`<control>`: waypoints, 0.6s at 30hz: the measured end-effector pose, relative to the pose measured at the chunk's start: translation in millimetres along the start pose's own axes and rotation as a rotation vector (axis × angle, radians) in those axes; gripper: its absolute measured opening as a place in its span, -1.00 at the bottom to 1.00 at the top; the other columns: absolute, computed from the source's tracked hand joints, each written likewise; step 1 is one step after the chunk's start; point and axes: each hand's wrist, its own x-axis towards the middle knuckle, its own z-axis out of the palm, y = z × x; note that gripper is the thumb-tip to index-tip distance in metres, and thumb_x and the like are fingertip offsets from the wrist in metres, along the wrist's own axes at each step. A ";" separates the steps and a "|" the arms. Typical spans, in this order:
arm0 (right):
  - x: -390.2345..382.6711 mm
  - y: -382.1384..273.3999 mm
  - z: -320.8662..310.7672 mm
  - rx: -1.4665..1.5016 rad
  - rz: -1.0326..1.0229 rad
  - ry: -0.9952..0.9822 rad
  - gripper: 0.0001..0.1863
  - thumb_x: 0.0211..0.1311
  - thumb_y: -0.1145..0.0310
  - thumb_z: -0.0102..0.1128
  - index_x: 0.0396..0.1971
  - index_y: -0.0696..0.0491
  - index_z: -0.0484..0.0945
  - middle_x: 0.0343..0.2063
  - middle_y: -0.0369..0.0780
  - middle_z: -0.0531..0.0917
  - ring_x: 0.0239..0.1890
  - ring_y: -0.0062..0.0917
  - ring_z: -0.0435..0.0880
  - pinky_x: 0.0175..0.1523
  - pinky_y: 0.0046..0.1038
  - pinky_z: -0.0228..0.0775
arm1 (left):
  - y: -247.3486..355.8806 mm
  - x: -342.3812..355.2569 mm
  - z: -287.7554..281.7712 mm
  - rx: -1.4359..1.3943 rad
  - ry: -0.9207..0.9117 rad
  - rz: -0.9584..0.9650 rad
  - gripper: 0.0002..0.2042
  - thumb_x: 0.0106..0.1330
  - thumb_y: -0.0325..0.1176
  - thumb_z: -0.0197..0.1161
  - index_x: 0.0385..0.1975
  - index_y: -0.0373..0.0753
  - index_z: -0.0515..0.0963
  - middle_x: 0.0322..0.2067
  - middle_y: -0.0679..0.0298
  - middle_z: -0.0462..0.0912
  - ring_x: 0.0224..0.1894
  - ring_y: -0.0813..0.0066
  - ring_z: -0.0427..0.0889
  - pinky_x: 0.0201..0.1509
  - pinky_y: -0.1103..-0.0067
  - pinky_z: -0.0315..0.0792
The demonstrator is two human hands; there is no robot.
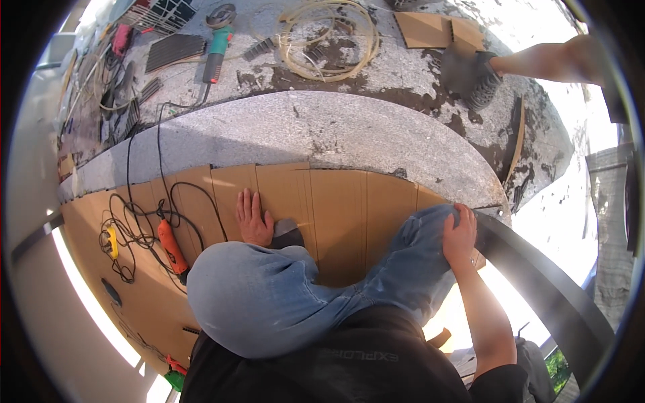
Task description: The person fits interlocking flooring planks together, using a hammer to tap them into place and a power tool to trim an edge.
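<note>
Palm down, my left hand (254, 218) rests on the brown cardboard sheet (339, 201) with its fingers stretched out and nothing held. It lies just ahead of my bent left leg, beside a dark grey shoe or sock (287, 234). My right hand (461, 235) lies over my right knee (430, 225) on the blue jeans, fingers extended and holding nothing. To the left of my left hand, an orange handheld power tool (172, 247) sits on the cardboard among loops of black cord (138, 232). Near the cord is a yellow connector (112, 242).
A curved grey stone slab (289, 124) borders the cardboard. Beyond it lie a teal angle grinder (217, 54), a coiled clear hose (371, 47) and cardboard pieces (426, 30). Another person's shoe (480, 80) stands at far right. A dark curved bar (544, 282) runs beside my right arm.
</note>
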 end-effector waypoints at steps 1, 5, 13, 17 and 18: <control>-0.1 2.6 1.5 0.002 -0.024 0.008 -0.62 0.38 0.27 0.14 0.13 0.07 0.56 0.17 -0.11 0.59 0.27 -0.12 0.49 0.38 -0.18 0.29 | 1.2 -0.3 -1.4 -0.018 0.009 0.011 -0.38 0.33 -0.31 0.18 0.42 -0.29 0.35 0.49 -0.06 0.24 0.55 -0.16 0.15 0.56 0.06 0.09; 1.7 2.9 8.4 0.022 -0.077 0.026 -0.63 0.39 0.28 0.12 0.12 0.10 0.56 0.16 -0.09 0.59 0.25 -0.10 0.50 0.36 -0.17 0.30 | -0.1 -1.7 -9.0 -0.013 0.014 -0.008 -0.41 0.33 -0.34 0.18 0.40 -0.30 0.37 0.48 -0.06 0.27 0.54 -0.15 0.16 0.57 0.07 0.09; 5.8 7.0 8.0 0.023 -0.098 0.027 -0.63 0.39 0.28 0.11 0.10 0.11 0.57 0.14 -0.08 0.60 0.24 -0.09 0.50 0.36 -0.17 0.31 | 0.4 -4.0 -7.8 -0.021 0.018 -0.011 -0.43 0.35 -0.34 0.17 0.39 -0.29 0.38 0.47 -0.06 0.28 0.54 -0.15 0.17 0.57 0.07 0.09; 4.9 6.1 6.4 0.020 -0.095 0.023 -0.64 0.40 0.27 0.09 0.10 0.11 0.56 0.13 -0.09 0.61 0.23 -0.09 0.51 0.35 -0.17 0.31 | 1.5 -3.5 -8.8 -0.027 0.017 -0.016 -0.44 0.36 -0.34 0.16 0.38 -0.28 0.39 0.47 -0.05 0.28 0.54 -0.14 0.17 0.57 0.06 0.09; 4.3 5.2 7.2 0.019 -0.102 0.019 -0.64 0.40 0.27 0.09 0.10 0.11 0.56 0.13 -0.09 0.61 0.23 -0.09 0.51 0.35 -0.17 0.31 | 0.2 -5.0 -9.2 -0.026 0.018 -0.024 -0.44 0.36 -0.34 0.16 0.38 -0.28 0.39 0.47 -0.05 0.28 0.54 -0.14 0.17 0.57 0.06 0.09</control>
